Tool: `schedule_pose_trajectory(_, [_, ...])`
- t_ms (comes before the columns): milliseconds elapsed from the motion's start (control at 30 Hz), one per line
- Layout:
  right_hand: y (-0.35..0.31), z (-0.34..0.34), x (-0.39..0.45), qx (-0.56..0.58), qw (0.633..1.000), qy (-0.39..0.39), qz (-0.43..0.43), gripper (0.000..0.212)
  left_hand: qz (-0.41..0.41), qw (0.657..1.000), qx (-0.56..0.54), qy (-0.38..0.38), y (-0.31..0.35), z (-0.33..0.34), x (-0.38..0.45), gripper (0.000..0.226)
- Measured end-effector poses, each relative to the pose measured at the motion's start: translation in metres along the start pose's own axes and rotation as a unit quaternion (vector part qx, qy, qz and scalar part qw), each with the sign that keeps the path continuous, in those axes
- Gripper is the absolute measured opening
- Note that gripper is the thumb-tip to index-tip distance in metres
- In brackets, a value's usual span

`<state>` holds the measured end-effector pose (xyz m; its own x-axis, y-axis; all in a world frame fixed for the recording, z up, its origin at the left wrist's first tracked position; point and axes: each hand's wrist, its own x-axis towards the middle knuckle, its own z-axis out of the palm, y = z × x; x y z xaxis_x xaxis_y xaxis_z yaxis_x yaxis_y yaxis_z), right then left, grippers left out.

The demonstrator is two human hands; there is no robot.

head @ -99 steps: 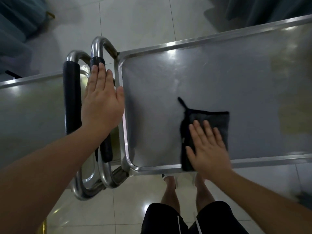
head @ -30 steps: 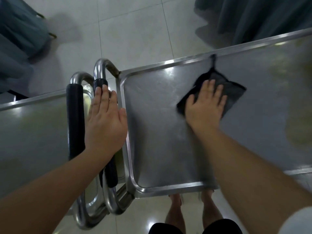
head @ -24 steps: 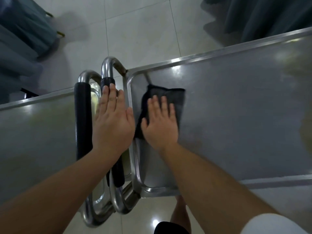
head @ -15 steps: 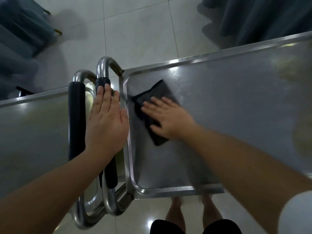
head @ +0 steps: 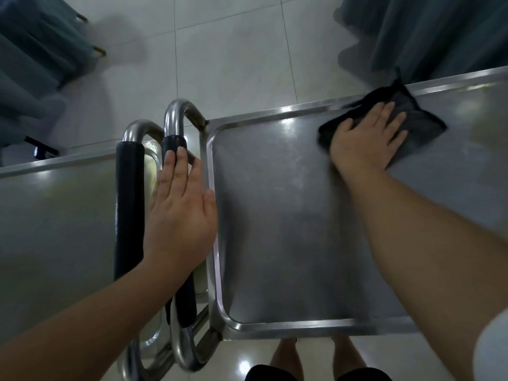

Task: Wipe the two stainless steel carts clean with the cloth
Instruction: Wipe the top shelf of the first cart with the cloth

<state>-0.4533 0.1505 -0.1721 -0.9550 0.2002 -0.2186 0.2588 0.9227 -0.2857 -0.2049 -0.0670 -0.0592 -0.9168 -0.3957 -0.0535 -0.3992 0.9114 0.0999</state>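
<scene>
Stainless steel, dull and lightly streaked, fills most of the view, and two carts are seen standing end to end on a pale tiled floor (head: 233,50). At the left, the top of the left cart (head: 55,215) is seen as a flat grey sheet with a raised rim, and its handle is covered by a black padded sleeve (head: 129,210) which looks soft and matt. Just beside it, the curved tube handle of the right cart (head: 176,116) is found, round and shiny, with its own black grip partly hidden. On this grip the left hand (head: 180,215) is laid flat, fingers straight and close together, nothing being clasped; probably the cart is kept steady in this way, so that it is not rolled away when the top is rubbed. Further right, the tray of the right cart (head: 275,229) is shown with rounded corners and a low bright rim. Near its far edge the dark cloth (head: 420,122), soft and folded, is pressed against the steel by the right hand (head: 365,141), whose fingers are spread and straight over it. One corner of the cloth is pushed onto the far rim, so the edge seems to be wiped now. The left cart is judged not yet treated.
</scene>
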Motion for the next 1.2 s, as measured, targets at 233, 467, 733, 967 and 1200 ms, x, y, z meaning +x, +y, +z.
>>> schedule_pose_trajectory(233, [-0.1,0.056,-0.113,-0.048,0.96,-0.069,-0.266,0.077,-0.002,1.0,0.002,-0.007,0.001,-0.002,0.0,0.064])
schedule_pose_trajectory(467, [-0.127,0.068,-0.123,-0.146,0.732,-0.173,-0.643,0.071,0.003,1.0,0.017,0.011,0.001,-0.001,0.002,0.061])
schedule_pose_trajectory(733, [-0.018,0.005,0.01,-0.135,0.872,-0.087,-0.462,0.076,0.023,1.0,-0.005,0.012,-0.003,0.0,0.002,0.061])
schedule_pose_trajectory(967, [0.089,-0.051,0.101,-0.071,0.993,-0.017,-0.091,0.081,0.022,1.0,-0.002,0.016,-0.001,0.0,0.0,0.061])
schedule_pose_trajectory(1200, [-0.007,-0.006,0.046,-0.067,0.976,-0.013,-0.208,0.075,0.021,1.0,-0.002,0.009,-0.004,0.001,-0.001,0.061])
